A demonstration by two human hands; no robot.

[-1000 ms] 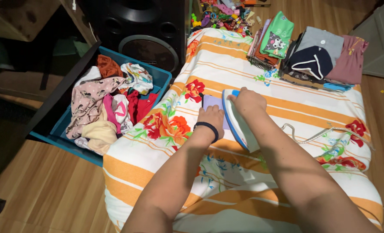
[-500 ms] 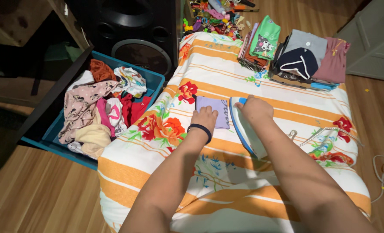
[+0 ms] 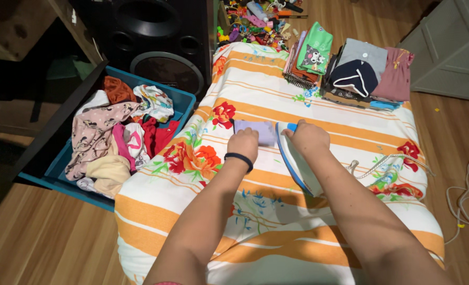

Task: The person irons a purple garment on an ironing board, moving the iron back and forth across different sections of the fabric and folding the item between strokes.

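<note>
A small folded lilac cloth (image 3: 253, 129) lies on the orange-striped floral sheet (image 3: 297, 105) that covers a padded surface. My left hand (image 3: 242, 143), with a black band on its wrist, presses down on the near part of the cloth with curled fingers. My right hand (image 3: 308, 137) grips the handle of a white and blue iron (image 3: 296, 164), which rests on the sheet just right of the cloth. The iron's cord (image 3: 387, 161) trails off to the right.
Folded clothes (image 3: 350, 68) are stacked at the sheet's far right corner. A blue bin (image 3: 184, 97) of unfolded clothes sits on the left, a black speaker (image 3: 150, 37) behind it. Small toys (image 3: 250, 21) litter the wooden floor beyond. A white cable (image 3: 463, 198) lies at right.
The iron slid right, uncovering the lilac cloth, then came back left to its right edge. My left hand stayed pressed on the cloth. The view shifted a little.
</note>
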